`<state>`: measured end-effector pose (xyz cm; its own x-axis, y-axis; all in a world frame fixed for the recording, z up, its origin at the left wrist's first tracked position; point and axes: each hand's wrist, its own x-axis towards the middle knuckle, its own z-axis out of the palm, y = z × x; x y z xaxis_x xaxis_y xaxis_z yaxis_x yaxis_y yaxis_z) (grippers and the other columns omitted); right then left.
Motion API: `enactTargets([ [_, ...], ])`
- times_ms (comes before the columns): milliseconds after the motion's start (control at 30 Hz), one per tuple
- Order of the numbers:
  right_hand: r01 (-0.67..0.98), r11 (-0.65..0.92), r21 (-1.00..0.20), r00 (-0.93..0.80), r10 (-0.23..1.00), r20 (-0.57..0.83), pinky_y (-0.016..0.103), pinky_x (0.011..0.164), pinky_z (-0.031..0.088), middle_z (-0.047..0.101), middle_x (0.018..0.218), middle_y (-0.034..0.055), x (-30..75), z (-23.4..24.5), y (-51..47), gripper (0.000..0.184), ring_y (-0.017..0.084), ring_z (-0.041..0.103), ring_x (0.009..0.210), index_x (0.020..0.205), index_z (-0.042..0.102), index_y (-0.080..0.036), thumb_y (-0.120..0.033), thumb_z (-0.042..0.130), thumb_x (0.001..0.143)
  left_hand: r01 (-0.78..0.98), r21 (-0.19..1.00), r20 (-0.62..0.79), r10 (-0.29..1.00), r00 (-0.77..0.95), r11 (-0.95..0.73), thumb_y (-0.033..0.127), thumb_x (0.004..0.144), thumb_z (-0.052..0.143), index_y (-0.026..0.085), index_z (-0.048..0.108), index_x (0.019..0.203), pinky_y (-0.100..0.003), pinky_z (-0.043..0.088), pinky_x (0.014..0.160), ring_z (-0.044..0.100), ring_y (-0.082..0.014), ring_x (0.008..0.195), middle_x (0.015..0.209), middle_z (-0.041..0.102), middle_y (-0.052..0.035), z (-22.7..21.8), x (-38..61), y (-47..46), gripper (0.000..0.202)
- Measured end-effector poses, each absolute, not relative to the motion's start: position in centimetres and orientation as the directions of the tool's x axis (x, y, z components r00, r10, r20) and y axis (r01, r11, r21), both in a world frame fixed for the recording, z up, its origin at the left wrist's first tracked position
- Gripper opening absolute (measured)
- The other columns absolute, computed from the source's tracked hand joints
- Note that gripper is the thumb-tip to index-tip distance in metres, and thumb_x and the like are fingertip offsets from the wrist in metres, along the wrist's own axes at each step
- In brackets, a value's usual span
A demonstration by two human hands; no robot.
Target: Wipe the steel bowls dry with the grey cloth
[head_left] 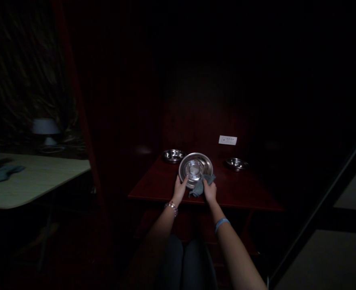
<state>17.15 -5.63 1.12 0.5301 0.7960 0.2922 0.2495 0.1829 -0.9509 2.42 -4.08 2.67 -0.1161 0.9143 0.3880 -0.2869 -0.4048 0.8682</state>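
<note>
A shiny steel basin (195, 169) is tilted up above the dark red desk (166, 189), its round inside facing me. At the basin's lower left rim, my left hand (179, 189) grips it, thumb over the inner edge. My right hand (210, 191) is closed on a grey-green cloth (198, 188), which lies against the lower right rim. Part of the cloth hangs below the basin. The fingers of both hands behind the rim and cloth are hidden.
Two more steel bowls stand on the desk, one at the back left (173, 156) and one at the right (236, 163). A white socket plate (228, 140) is on the back wall. Further left, a pale table (45, 173) holds a cloth, with a lamp (46, 128) behind.
</note>
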Motion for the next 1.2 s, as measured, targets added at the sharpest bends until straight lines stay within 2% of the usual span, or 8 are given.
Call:
enactTargets([
  [233, 0.257, 0.164, -0.952, 0.542, 0.791, 0.282, 0.03, 0.082, 0.052, 0.073, 0.104, 0.0137, 17.2, 1.2, -5.6, 0.035, 0.025, 0.07, 0.097, 0.099, 0.069, -0.015, -0.043, 0.056, 0.081, -0.227, 0.879, 0.41, 0.908, -0.088, -0.419, 0.026, 0.076, 0.068, 0.018, 0.053, 0.12, -0.037, 0.037, 0.107, 0.057, -0.022, 0.118, 0.124, 0.063, -0.0099, 1.8, 2.5, -3.4, 0.047],
  [433, 0.242, 0.15, -0.959, 0.551, 0.792, 0.263, 0.031, 0.083, 0.052, 0.073, 0.106, 0.0131, 17.2, 1.5, -5.9, 0.034, 0.025, 0.069, 0.101, 0.098, 0.069, -0.015, -0.043, 0.055, 0.082, -0.2, 0.881, 0.423, 0.903, -0.075, -0.429, 0.027, 0.072, 0.071, 0.016, 0.046, 0.129, -0.034, 0.036, 0.107, 0.056, -0.0209, 0.119, 0.131, 0.058, -0.0129, 2.3, 2.5, -4.3, 0.063],
  [667, 0.231, 0.158, -0.96, 0.555, 0.789, 0.264, 0.031, 0.085, 0.051, 0.073, 0.106, 0.0142, 17.0, 1.7, -6.1, 0.035, 0.025, 0.069, 0.1, 0.099, 0.068, -0.014, -0.041, 0.055, 0.081, -0.181, 0.879, 0.442, 0.896, -0.035, -0.441, 0.028, 0.067, 0.074, 0.016, 0.046, 0.129, -0.033, 0.039, 0.103, 0.059, -0.0203, 0.114, 0.124, 0.062, -0.0124, 2.6, 2.6, -5.0, 0.069],
  [867, 0.217, 0.205, -0.954, 0.534, 0.794, 0.292, 0.032, 0.086, 0.051, 0.072, 0.108, 0.0137, 17.1, 1.3, -5.8, 0.037, 0.024, 0.068, 0.102, 0.1, 0.068, -0.014, -0.043, 0.055, 0.081, -0.178, 0.881, 0.442, 0.897, -0.015, -0.437, 0.024, 0.072, 0.07, 0.016, 0.05, 0.126, -0.034, 0.04, 0.103, 0.061, -0.0198, 0.111, 0.123, 0.064, -0.0122, 2.1, 2.5, -4.3, 0.059],
  [1067, 0.223, 0.225, -0.948, 0.519, 0.796, 0.311, 0.032, 0.085, 0.052, 0.073, 0.106, 0.0136, 17.1, 1.1, -5.6, 0.038, 0.025, 0.069, 0.099, 0.102, 0.069, -0.014, -0.043, 0.06, 0.08, -0.225, 0.878, 0.402, 0.906, -0.132, -0.422, 0.025, 0.082, 0.058, 0.015, 0.056, 0.115, -0.035, 0.039, 0.105, 0.06, -0.0205, 0.112, 0.12, 0.065, -0.0116, 2.3, 2.6, -4.0, 0.035],
  [1200, 0.219, 0.237, -0.947, 0.509, 0.8, 0.318, 0.032, 0.085, 0.052, 0.073, 0.106, 0.0132, 17.0, 1.2, -5.7, 0.039, 0.025, 0.069, 0.099, 0.105, 0.068, -0.014, -0.043, 0.061, 0.079, -0.25, 0.858, 0.418, 0.893, -0.165, -0.448, 0.029, 0.087, 0.053, 0.015, 0.054, 0.119, -0.034, 0.04, 0.104, 0.06, -0.0204, 0.113, 0.122, 0.064, -0.0119, 2.7, 2.5, -4.3, 0.035],
])
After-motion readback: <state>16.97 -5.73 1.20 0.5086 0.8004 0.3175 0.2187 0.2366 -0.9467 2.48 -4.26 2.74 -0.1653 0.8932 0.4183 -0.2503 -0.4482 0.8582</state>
